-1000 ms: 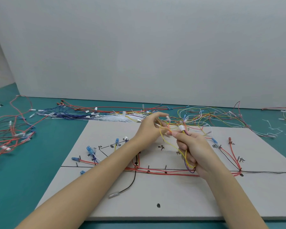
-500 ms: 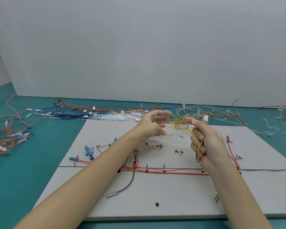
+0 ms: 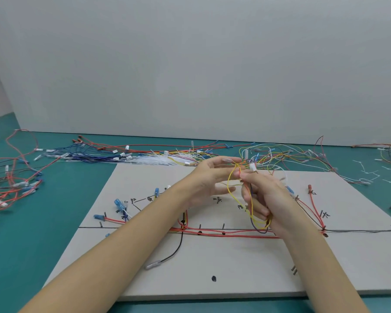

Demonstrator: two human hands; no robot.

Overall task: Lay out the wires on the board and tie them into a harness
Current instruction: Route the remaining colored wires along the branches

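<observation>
Teal tabletop surrounds our grey board (image 3: 212, 279); mid-frame, our right hand (image 3: 266, 199) grips a looped yellow wire bundle (image 3: 253, 213) while our left hand (image 3: 210, 177), fingers loosely spread, teases strands free for routing.

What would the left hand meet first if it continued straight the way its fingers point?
Probably the thin yellow wires held by the right hand, just beyond the left hand fingertips; depth is unclear.

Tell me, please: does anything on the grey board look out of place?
One thing stands out: the thin black wire with a clear sleeve end hangs down from the red wire run on the grey board, off any drawn line. Nothing looks damaged.
</observation>
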